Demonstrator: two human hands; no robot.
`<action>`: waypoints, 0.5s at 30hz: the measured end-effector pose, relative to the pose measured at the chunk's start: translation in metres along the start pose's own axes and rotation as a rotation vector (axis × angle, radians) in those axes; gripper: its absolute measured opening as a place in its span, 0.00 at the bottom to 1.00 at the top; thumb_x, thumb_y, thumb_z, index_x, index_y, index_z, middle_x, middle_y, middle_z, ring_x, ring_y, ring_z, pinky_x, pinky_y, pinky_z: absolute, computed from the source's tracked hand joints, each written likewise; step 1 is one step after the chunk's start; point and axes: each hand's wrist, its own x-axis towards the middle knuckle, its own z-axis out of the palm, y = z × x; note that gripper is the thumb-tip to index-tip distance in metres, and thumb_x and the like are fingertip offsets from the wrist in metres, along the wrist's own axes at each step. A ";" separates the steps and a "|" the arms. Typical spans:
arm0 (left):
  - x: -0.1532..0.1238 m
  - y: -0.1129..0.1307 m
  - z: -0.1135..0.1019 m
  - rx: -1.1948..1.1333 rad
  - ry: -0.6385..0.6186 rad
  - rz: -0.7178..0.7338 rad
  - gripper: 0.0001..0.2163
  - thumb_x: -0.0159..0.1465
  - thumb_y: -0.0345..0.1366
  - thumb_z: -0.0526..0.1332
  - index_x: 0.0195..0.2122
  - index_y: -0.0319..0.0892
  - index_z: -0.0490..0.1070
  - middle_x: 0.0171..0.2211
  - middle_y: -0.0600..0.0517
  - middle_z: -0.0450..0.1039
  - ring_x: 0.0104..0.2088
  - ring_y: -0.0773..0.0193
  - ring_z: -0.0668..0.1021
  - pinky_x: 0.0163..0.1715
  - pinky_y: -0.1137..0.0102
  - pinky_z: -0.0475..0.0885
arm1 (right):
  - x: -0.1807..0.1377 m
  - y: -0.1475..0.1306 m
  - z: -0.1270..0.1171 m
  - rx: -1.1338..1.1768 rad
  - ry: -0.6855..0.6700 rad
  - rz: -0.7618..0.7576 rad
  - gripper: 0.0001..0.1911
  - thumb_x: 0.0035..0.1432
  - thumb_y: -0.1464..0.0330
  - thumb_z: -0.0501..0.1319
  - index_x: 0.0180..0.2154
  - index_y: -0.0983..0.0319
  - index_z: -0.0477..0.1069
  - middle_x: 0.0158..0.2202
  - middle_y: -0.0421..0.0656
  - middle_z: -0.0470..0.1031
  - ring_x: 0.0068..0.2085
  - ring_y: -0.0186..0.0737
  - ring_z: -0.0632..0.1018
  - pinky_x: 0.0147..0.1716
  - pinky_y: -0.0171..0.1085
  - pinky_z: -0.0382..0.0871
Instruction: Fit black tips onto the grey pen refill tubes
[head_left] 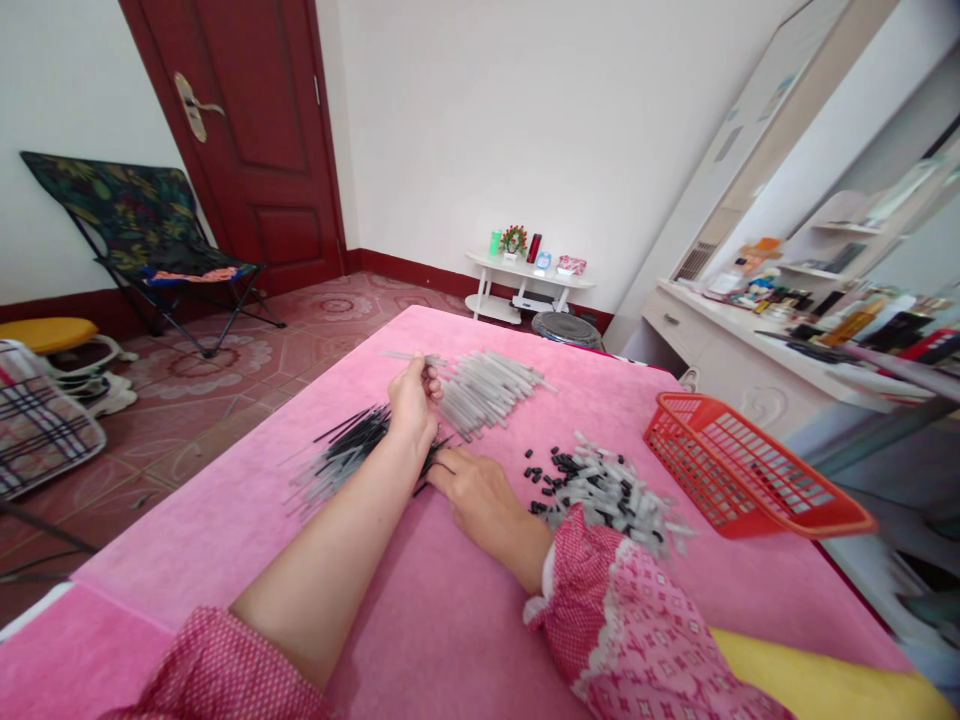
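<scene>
My left hand (415,400) is closed around a thin pale stick (399,355), which pokes out to the left above the pink cloth. Just right of that hand lies a pile of whitish tubes (491,388), side by side. Under my left forearm spreads a heap of thin black-and-grey sticks (337,462), partly hidden by the arm. My right hand (480,500) rests low over the cloth, its fingers bent together at the black stick ends; what they pinch is hidden. To its right sits a heap of small black and whitish caps (604,490).
A red plastic basket (750,465) stands at the table's right edge. Yellow cloth (825,670) lies at front right. Beyond the pink-covered table (420,630) are a dresser (720,340) with bottles, a low white shelf (517,268), and a folding chair (150,220).
</scene>
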 end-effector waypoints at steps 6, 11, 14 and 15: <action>-0.002 0.000 0.002 0.009 0.008 -0.003 0.15 0.51 0.45 0.65 0.25 0.36 0.67 0.17 0.59 0.61 0.13 0.79 0.60 0.12 0.80 0.52 | 0.000 -0.003 0.002 -0.037 -0.016 0.008 0.10 0.61 0.74 0.51 0.42 0.61 0.69 0.39 0.43 0.70 0.41 0.39 0.69 0.37 0.36 0.66; -0.002 0.000 0.002 0.003 0.020 0.002 0.15 0.51 0.44 0.65 0.24 0.37 0.66 0.17 0.59 0.62 0.13 0.79 0.60 0.12 0.80 0.52 | 0.002 -0.005 0.003 -0.028 -0.024 0.020 0.11 0.61 0.74 0.51 0.44 0.60 0.67 0.41 0.43 0.70 0.42 0.39 0.69 0.37 0.36 0.66; -0.003 -0.001 0.002 0.010 0.021 0.000 0.15 0.51 0.44 0.65 0.24 0.37 0.66 0.17 0.58 0.62 0.13 0.78 0.60 0.12 0.80 0.52 | 0.003 -0.005 0.002 -0.022 -0.023 0.026 0.12 0.62 0.73 0.51 0.45 0.59 0.67 0.43 0.43 0.69 0.43 0.39 0.69 0.37 0.36 0.66; -0.003 -0.001 0.002 0.012 0.020 -0.002 0.15 0.51 0.44 0.65 0.24 0.36 0.66 0.17 0.58 0.62 0.13 0.78 0.60 0.12 0.80 0.52 | 0.004 -0.005 0.002 -0.023 -0.022 0.033 0.12 0.62 0.74 0.50 0.45 0.59 0.66 0.43 0.43 0.68 0.43 0.39 0.69 0.37 0.36 0.66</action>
